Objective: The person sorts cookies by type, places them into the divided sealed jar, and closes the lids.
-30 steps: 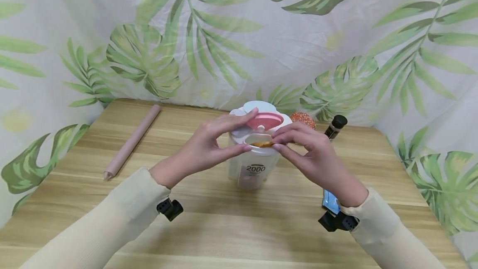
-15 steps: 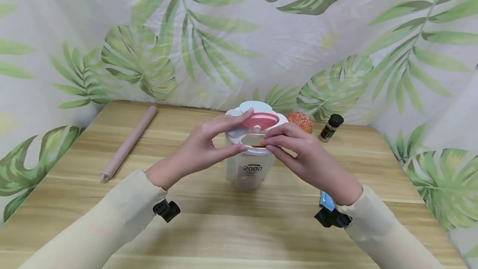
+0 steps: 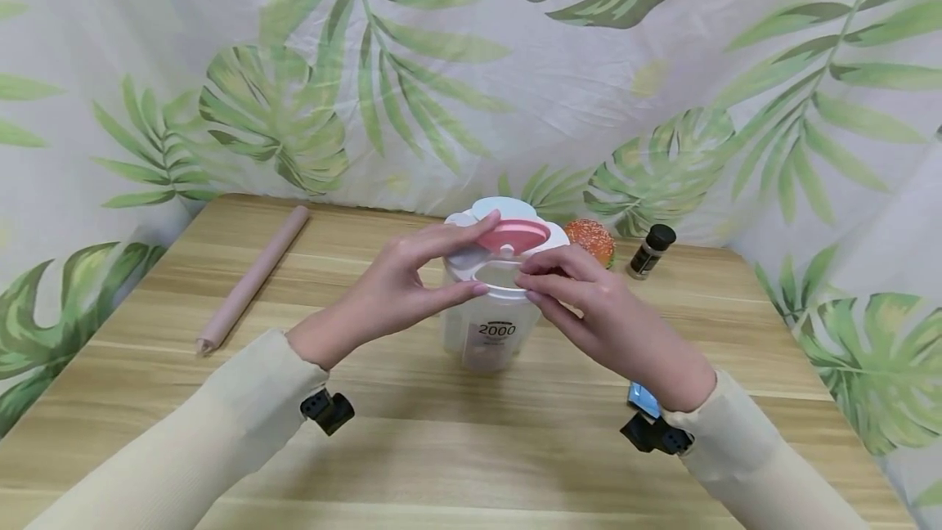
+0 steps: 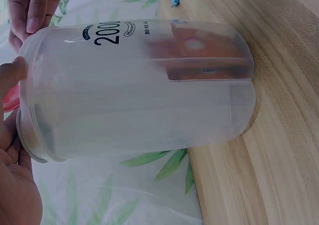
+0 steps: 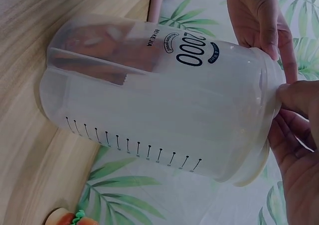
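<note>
A translucent white food storage canister [image 3: 489, 342] marked 2000 stands upright on the table, its pink flap [image 3: 515, 234] raised beside an oval opening. My left hand [image 3: 401, 285] grips the lid, thumb at the front rim and a finger by the flap. At the opening's right edge, my right hand [image 3: 607, 309] pinches the rim between thumb and fingers. Through the canister wall, reddish-brown packets [image 5: 109, 48] show at the bottom of one compartment; the left wrist view also shows the packets [image 4: 199, 50], blurred by the plastic. Fingertips inside the opening are partly hidden.
A pinkish roll [image 3: 253, 280] lies at the left of the wooden table [image 3: 412, 464]. Behind the canister, to the right, sit a seeded toy burger [image 3: 591, 241] and a small black-capped bottle [image 3: 652, 252]. A blue packet [image 3: 643, 399] lies partly under the right wrist.
The orange packet pinched by my right hand has sunk through the opening and no longer shows at the top. My right hand has shifted slightly left; the left hand keeps its grip.
</note>
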### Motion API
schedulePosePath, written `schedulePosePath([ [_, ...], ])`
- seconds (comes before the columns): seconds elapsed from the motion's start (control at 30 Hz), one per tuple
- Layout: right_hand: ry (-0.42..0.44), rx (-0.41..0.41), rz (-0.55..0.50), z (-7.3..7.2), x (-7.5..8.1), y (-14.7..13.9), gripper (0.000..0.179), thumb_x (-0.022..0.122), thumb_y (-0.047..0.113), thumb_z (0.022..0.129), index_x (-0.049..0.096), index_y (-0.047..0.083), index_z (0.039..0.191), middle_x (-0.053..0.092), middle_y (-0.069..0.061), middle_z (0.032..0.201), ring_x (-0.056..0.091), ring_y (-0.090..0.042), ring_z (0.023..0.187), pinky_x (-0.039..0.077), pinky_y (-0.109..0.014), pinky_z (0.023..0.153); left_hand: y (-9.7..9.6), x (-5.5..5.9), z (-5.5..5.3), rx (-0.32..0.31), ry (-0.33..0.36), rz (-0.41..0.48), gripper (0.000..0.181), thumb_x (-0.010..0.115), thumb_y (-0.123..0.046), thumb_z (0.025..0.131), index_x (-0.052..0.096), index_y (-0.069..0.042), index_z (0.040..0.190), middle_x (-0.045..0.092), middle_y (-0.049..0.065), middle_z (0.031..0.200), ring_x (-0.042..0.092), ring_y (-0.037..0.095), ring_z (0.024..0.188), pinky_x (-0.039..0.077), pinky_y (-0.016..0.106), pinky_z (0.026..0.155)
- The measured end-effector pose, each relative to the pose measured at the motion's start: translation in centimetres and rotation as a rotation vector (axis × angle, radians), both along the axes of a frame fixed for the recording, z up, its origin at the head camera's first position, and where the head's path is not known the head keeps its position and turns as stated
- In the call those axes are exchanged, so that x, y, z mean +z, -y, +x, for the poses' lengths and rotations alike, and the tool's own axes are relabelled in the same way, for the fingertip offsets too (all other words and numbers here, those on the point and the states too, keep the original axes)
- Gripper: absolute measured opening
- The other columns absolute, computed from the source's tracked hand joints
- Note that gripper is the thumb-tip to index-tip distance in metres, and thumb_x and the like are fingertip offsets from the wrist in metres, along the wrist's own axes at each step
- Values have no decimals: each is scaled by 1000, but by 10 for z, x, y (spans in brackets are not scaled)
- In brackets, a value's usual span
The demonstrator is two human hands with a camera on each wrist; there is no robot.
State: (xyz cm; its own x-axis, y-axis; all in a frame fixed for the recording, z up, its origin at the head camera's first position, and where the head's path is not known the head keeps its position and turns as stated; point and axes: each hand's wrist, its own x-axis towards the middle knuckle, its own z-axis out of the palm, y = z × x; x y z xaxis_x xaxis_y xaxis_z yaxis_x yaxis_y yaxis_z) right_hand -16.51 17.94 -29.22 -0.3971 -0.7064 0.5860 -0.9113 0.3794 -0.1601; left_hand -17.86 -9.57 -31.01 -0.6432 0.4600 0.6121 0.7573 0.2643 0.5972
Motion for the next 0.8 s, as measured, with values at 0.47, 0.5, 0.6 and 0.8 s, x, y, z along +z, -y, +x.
schedulePosePath([
  [0.47,229,-53,-411,-15,5,5,18,71,-18,88,71,-8,103,66,-19,107,64,-10,101,62,-16,80,-1,2,-1,-4,9,11,69,86,-9,87,58,-10,150,72,5,138,66,19,130,51,38,114],
  [0.5,248,-75,-439,-16,6,7,16,71,-16,89,70,-9,103,65,-19,107,63,-9,99,62,-16,78,-1,2,-1,-5,13,11,69,86,-9,87,58,-10,150,72,5,138,66,19,130,51,38,114],
  [0.6,310,-152,-462,-20,11,10,14,70,-8,94,68,-9,108,65,-19,109,62,-9,99,61,-15,76,0,2,-1,-3,12,9,69,86,-9,87,58,-10,150,73,6,137,66,20,130,51,39,113],
  [0.8,483,-192,-401,-25,17,13,18,66,5,102,74,-1,117,76,-14,106,68,-10,82,56,-16,67,2,2,0,8,9,-20,69,86,-13,88,58,-14,151,69,5,143,65,19,131,52,37,112],
])
